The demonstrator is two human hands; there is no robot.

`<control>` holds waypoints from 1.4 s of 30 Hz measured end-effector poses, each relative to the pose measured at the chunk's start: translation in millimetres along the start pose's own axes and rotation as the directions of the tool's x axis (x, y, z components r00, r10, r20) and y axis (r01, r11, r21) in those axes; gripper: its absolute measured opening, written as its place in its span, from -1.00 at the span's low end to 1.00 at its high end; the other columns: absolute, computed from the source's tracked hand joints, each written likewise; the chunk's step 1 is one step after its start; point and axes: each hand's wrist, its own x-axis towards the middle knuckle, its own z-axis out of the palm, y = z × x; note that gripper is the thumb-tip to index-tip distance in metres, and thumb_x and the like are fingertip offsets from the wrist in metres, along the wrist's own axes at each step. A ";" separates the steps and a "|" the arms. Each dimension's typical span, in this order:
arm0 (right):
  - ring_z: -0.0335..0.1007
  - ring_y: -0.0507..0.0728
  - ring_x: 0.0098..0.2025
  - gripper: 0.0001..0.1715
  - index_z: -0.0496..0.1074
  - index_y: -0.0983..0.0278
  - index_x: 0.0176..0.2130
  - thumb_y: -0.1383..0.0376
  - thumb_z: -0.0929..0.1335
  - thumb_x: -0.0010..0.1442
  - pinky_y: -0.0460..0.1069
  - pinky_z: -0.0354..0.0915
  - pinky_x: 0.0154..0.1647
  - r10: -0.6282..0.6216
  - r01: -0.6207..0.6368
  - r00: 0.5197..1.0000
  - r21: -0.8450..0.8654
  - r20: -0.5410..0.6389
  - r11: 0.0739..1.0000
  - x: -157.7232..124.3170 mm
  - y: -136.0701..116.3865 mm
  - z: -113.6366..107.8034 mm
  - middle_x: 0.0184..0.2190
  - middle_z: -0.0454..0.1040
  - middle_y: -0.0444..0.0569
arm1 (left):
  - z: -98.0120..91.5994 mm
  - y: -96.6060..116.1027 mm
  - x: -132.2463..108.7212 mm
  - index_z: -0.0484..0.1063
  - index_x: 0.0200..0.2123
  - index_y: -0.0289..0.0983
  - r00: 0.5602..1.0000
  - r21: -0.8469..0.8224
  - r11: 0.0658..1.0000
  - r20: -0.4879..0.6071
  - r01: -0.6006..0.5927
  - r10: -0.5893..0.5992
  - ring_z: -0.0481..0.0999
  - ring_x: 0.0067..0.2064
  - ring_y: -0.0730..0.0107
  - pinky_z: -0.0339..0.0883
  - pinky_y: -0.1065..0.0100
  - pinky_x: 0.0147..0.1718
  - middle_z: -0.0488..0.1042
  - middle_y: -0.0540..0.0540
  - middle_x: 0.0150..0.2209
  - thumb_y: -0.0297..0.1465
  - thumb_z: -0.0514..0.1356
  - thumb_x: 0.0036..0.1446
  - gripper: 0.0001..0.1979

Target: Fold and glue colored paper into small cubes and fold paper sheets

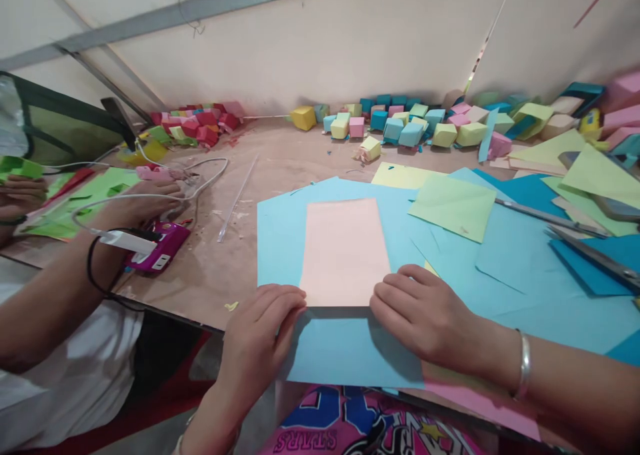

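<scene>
A pale pink sheet of paper (345, 252) is held by its two near corners, over large light blue sheets (350, 355). My left hand (263, 325) pinches the near left corner, fingers closed. At the near right corner, my right hand (425, 312) has its fingers curled and closed on the paper, the thumb hidden. The near edge is raised slightly and throws a shadow on the blue paper. A light green square of paper (455, 205) lies beyond my right hand, with scissors (595, 255) farther right.
Folded paper cubes (395, 128) line the back of the table, with red and pink ones (200, 122) at the left. A purple power adapter (160, 248) with white cables sits near a co-worker's arm (60, 282). A clear plastic strip (237, 198) lies on the table.
</scene>
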 end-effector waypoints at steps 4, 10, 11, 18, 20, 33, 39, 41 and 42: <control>0.26 0.11 -0.29 -0.79 0.42 0.35 -0.41 0.54 0.28 0.20 0.03 0.07 -0.32 0.109 -0.103 0.992 -0.077 0.069 0.992 -2.6 1.4 4.5 -0.37 0.48 0.03 | 1.2 5.6 3.0 0.40 -0.27 -0.26 0.998 -0.057 0.997 0.042 -0.050 0.052 0.53 -0.17 0.33 0.39 0.30 -0.20 0.57 -0.08 -0.25 -0.52 0.12 0.23 -0.91; 0.06 0.08 -0.44 -0.73 0.34 0.31 -0.51 0.55 0.27 0.16 0.03 -0.11 -0.40 0.162 -0.154 0.980 -0.073 0.113 0.985 -4.5 -4.9 5.8 -0.53 0.34 -0.04 | -0.2 18.5 11.6 0.41 -0.21 -0.22 0.996 -0.113 0.991 0.046 -0.071 0.076 0.51 -0.38 0.44 0.35 0.39 -0.41 0.54 0.03 -0.40 -0.44 0.14 0.26 -0.93; 0.02 0.07 -0.46 -0.71 0.33 0.30 -0.52 0.56 0.26 0.17 0.03 -0.13 -0.41 0.176 -0.169 0.978 -0.069 0.114 0.983 -5.1 -5.5 6.0 -0.55 0.31 -0.05 | -1.0 19.4 13.8 0.40 -0.13 -0.21 0.999 -0.158 0.987 0.025 -0.035 0.039 0.51 -0.38 0.45 0.37 0.40 -0.39 0.55 0.03 -0.39 -0.40 0.17 0.25 -0.88; 0.00 0.06 -0.44 -0.71 0.32 0.31 -0.51 0.59 0.25 0.16 0.02 -0.14 -0.39 0.269 -0.263 0.955 -0.061 0.127 0.963 -6.7 -1.5 8.8 -0.53 0.32 -0.06 | -7.4 7.9 33.2 0.48 -0.29 -0.20 0.989 -0.270 0.954 0.099 0.132 -0.109 0.53 -0.32 0.45 0.39 0.43 -0.34 0.56 0.02 -0.36 -0.44 0.18 0.21 -0.92; 0.02 0.06 -0.44 -0.74 0.34 0.32 -0.47 0.59 0.25 0.15 0.03 -0.12 -0.37 0.298 -0.284 0.946 -0.117 0.127 0.952 -5.1 -1.1 8.2 -0.53 0.32 -0.06 | -10.7 3.8 49.4 0.46 -0.34 -0.21 0.979 -0.244 0.955 0.156 0.166 -0.130 0.50 -0.36 0.44 0.35 0.42 -0.39 0.54 0.02 -0.40 -0.41 0.15 0.21 -0.89; 0.09 0.10 -0.45 -0.76 0.36 0.33 -0.46 0.58 0.22 0.10 0.07 -0.10 -0.35 0.377 -0.336 0.922 -0.308 0.085 0.890 -2.4 -5.8 13.8 -0.54 0.34 0.01 | 44.5 -30.8 139.2 0.16 -0.45 -0.20 0.853 0.151 0.984 0.496 0.098 -0.161 0.25 -0.50 0.38 -0.03 0.36 -0.51 0.23 0.05 -0.55 -0.41 -0.05 0.22 -0.84; 0.19 0.13 -0.40 -0.77 0.46 0.41 -0.35 0.56 0.24 0.11 0.09 0.02 -0.32 0.386 -0.346 0.917 -0.276 0.104 0.897 -1.5 -8.1 13.6 -0.46 0.41 0.10 | 48.8 -29.5 139.3 0.27 -0.38 -0.21 0.893 0.259 0.965 0.443 -0.045 -0.077 0.36 -0.37 0.31 0.01 0.33 -0.47 0.39 -0.04 -0.39 -0.40 -0.03 0.24 -0.84; 0.23 0.16 -0.38 -0.74 0.48 0.45 -0.25 0.53 0.23 0.15 0.10 0.06 -0.32 0.381 -0.342 0.918 -0.272 0.108 0.900 -1.1 -8.2 13.1 -0.44 0.43 0.12 | 51.1 -30.3 137.4 0.26 -0.39 -0.21 0.907 0.282 0.959 0.412 -0.038 -0.085 0.36 -0.37 0.30 0.01 0.32 -0.46 0.40 -0.04 -0.40 -0.39 -0.04 0.26 -0.83; 0.24 0.16 -0.37 -0.73 0.48 0.46 -0.22 0.52 0.23 0.16 0.10 0.07 -0.32 0.384 -0.343 0.917 -0.277 0.109 0.898 -1.2 -8.3 13.0 -0.44 0.43 0.12 | 52.7 -31.3 136.1 0.26 -0.39 -0.21 0.914 0.288 0.957 0.395 -0.029 -0.091 0.37 -0.36 0.29 0.02 0.32 -0.46 0.41 -0.04 -0.41 -0.39 -0.04 0.27 -0.82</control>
